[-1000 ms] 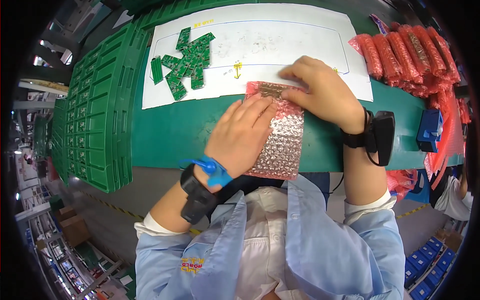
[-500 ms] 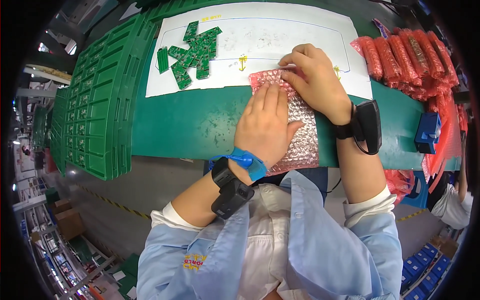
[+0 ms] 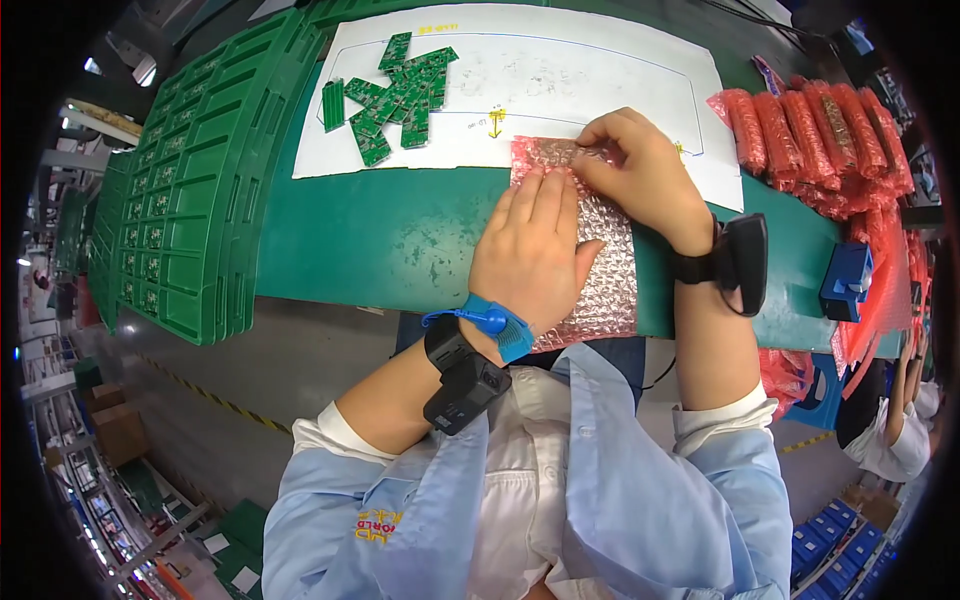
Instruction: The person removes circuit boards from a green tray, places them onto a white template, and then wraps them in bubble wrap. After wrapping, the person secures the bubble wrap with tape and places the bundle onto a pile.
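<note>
A sheet of pink bubble wrap lies on the green table top, its far end overlapping the white board. Flat on its upper middle rests my left hand, fingers stretched out and thumb spread to the right. My right hand is at the far right corner of the sheet, thumb and forefinger pinching the edge. Whether anything lies under the wrap is hidden by my left hand. Several green circuit boards lie in a loose heap on the white board, farther left.
Stacked green trays stand at the left. Several pink bubble-wrapped rolls are piled at the far right, above hanging pink wrap. A blue tape dispenser sits by the right edge. The white board covers the table's far part.
My right hand has come slightly nearer, and its thumb and forefinger have closed on the wrap's far edge. My left hand stays flat in place. The whole view has shifted a little.
</note>
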Demonstrator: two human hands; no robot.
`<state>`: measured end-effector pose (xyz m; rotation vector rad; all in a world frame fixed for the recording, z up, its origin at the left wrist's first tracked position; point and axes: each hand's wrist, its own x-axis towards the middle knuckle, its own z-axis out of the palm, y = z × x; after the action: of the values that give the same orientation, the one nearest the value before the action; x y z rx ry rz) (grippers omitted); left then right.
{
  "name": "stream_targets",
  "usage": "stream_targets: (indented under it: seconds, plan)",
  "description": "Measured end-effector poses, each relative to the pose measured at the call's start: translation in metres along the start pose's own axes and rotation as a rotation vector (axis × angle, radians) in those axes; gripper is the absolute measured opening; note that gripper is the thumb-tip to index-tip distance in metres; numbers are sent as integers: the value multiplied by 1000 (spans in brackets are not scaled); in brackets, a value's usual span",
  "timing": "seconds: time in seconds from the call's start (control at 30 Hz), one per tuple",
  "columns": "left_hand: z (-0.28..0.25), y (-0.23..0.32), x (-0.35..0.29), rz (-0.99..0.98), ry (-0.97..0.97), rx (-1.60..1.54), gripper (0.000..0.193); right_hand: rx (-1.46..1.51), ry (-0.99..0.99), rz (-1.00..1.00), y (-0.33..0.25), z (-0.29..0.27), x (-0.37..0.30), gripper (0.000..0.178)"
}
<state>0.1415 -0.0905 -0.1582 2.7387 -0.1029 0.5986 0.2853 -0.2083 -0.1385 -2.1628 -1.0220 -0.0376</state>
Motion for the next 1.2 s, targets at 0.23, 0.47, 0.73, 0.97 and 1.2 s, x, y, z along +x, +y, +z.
stream_targets:
  seconds: [0.23, 0.47, 0.73, 0.97, 1.2]
  plan:
    - [1, -2, 1, 18, 18, 6, 58, 190, 134, 233, 8, 5, 4, 19]
    - [1, -4, -1, -20, -28, 56, 58, 65, 56, -126, -44, 1, 28, 22]
    - [0, -2, 5, -19, -169, 81, 52, -316, -190, -484, -88, 67, 81, 40]
    - [4, -7, 2, 65, 104, 9, 42, -477, -282, -303, -86, 81, 87, 38]
    - [4, -7, 1, 4, -99, 18, 44, -351, -79, -218, -75, 80, 86, 31]
